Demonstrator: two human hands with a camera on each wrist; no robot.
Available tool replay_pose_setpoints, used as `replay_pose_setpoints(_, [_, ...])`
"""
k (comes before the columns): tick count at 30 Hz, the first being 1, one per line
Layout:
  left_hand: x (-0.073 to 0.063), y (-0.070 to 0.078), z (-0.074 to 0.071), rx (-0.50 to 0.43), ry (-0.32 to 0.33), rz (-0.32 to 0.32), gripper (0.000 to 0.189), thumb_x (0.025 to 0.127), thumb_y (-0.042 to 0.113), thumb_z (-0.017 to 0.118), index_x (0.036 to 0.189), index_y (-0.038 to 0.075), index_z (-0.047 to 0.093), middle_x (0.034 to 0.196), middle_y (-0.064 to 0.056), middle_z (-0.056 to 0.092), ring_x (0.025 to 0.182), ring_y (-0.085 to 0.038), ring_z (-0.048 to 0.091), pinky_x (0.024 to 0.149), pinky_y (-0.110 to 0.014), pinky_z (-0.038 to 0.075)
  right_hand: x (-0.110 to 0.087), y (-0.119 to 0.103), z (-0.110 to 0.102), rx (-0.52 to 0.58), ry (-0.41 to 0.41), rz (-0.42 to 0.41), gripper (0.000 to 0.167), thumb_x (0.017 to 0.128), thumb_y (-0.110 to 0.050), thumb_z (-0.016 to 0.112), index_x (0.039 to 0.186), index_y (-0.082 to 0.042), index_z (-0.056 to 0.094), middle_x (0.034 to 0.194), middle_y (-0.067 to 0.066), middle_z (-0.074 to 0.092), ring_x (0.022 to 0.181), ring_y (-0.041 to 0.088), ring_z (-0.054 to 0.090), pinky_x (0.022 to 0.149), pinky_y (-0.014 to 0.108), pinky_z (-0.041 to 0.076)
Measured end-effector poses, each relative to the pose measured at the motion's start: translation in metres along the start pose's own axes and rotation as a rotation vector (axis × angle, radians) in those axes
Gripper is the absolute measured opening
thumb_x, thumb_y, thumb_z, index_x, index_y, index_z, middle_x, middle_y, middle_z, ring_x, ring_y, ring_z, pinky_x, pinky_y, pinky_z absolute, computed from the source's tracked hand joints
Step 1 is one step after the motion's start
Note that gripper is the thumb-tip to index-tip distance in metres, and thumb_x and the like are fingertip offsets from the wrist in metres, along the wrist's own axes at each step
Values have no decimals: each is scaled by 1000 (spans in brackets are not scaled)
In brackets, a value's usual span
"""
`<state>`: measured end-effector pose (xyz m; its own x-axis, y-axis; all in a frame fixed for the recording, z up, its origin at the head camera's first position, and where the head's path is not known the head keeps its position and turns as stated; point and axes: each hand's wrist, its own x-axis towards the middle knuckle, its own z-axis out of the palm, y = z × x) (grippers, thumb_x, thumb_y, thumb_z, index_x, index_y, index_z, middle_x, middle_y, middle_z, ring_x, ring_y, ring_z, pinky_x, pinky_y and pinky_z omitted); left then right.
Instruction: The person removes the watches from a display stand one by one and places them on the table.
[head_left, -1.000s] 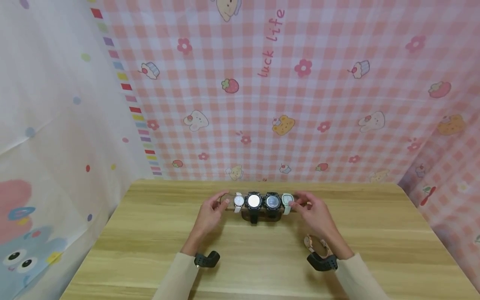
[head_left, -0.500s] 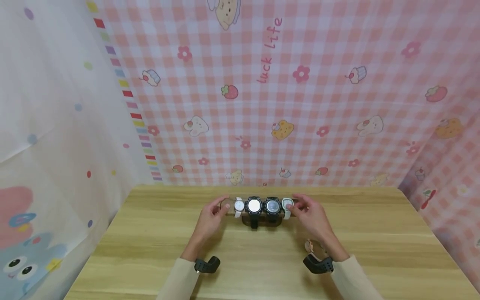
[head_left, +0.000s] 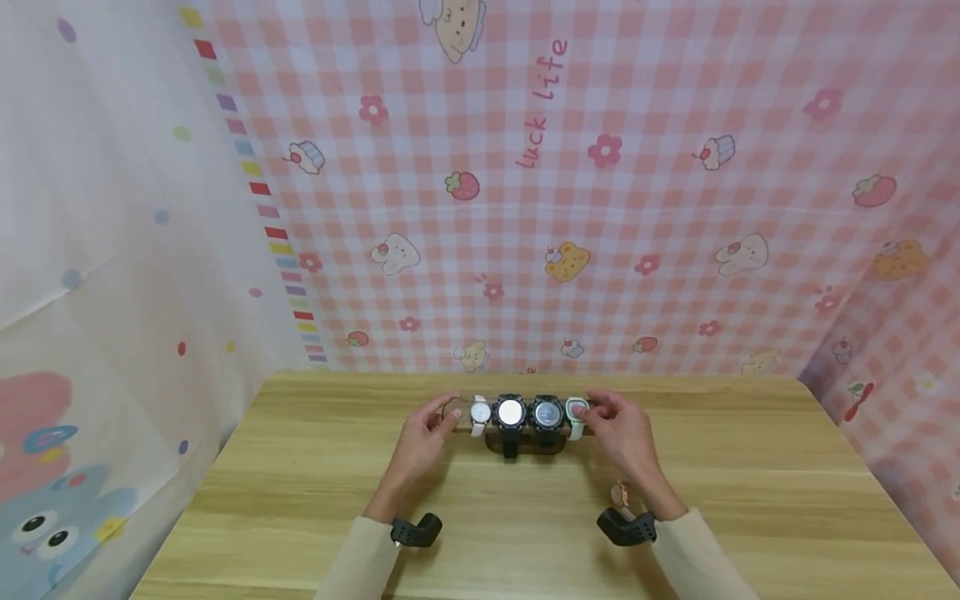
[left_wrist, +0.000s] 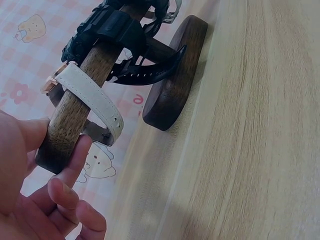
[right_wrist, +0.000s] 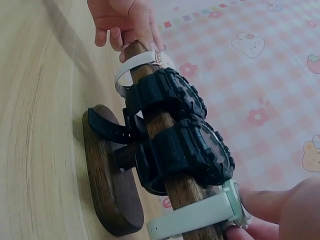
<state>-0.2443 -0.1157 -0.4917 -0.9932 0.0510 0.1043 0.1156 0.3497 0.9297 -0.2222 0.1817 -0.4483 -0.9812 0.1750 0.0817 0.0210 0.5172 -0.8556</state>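
Note:
A dark wooden watch stand (right_wrist: 107, 185) stands on the table, its crossbar (left_wrist: 65, 132) carrying a row of watches. My left hand (head_left: 422, 440) pinches the crossbar's left end between thumb and index finger, the other fingers loosely bent. Beside it sits a white-strapped watch (head_left: 480, 412), then two chunky black watches (head_left: 511, 412), one with its strap hanging over the base. At the right end is a mint-green watch (right_wrist: 195, 216). My right hand (head_left: 627, 435) holds this watch by its case, thumb on the face; the fingers underneath are partly hidden.
A rose-gold watch (head_left: 619, 494) lies on the wooden table (head_left: 480, 525), partly behind my right forearm. Black camera straps (head_left: 416, 531) sit on both wrists. A pink checked cloth (head_left: 495, 208) hangs behind the table, a white printed one (head_left: 150, 267) at the left.
The head view has tilted slightly, so everything sits lower. My right forearm has swung a little inward, covering more of the rose-gold watch. Both hands keep their places on the stand and mint-green watch.

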Motion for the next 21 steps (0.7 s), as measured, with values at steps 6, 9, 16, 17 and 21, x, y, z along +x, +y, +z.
replay_pose_setpoints(6, [-1,1,1,-2,-8,5,35,99,21,62,133,17,63,66,0,49,58,-12,42,50,-22,34,0,1,0,7,10,37,37,88,-19,75,119,0,68,81,8,67,69,14,54,57,26,40])
replay_pose_setpoints(9, [-1,2,1,-3,-4,5,34,99,21,62,133,17,64,67,-1,50,59,-12,42,50,-22,35,0,0,0,11,11,40,35,88,-18,75,118,0,68,80,8,67,69,14,54,56,25,39])
replay_pose_setpoints(16, [0,1,1,13,3,13,34,99,20,62,133,15,63,69,-1,50,62,-12,43,54,-23,36,-1,-2,0,28,9,56,33,89,-17,74,117,0,69,81,8,68,70,14,55,57,25,40])
replay_pose_setpoints(17, [0,1,1,15,4,12,34,99,20,62,132,15,64,69,-1,50,62,-13,43,54,-24,36,0,-2,0,33,9,62,33,89,-17,74,117,-1,69,82,8,68,70,14,55,58,25,40])
replay_pose_setpoints(21, [-1,1,1,21,4,14,34,99,21,62,132,15,64,68,0,49,62,-13,43,54,-24,35,0,-1,0,48,7,83,31,90,-18,74,116,-1,70,85,9,68,73,15,56,60,27,42])
